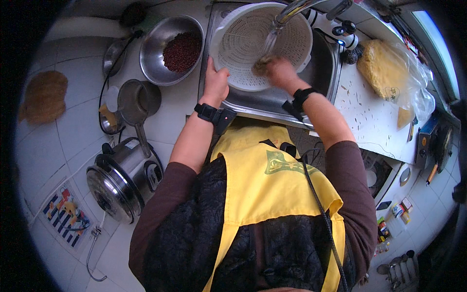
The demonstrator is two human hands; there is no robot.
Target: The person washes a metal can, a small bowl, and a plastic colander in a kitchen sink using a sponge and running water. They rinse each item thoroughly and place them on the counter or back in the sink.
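Note:
A white perforated plastic colander [244,40] rests in a stainless steel sink [328,76]. My left hand [216,81] grips its left rim, thumb pointing up along the edge. Inside the basket, my right hand [282,75] is closed around a greenish-brown scrubber [261,65], pressed to the lower part of the colander; the hand is slightly blurred. Water [270,43] runs from the chrome faucet [288,14] into the colander just above the scrubber. Left of the sink stands a steel bowl [151,58] holding dark red beans [182,52].
A saucepan [135,102] and an electric pressure cooker [120,179] stand at the left. On the right counter are a plastic bag with yellow contents [386,69], scattered brown bits and a knife [412,129]. A black cable [317,197] hangs over my yellow apron [270,189].

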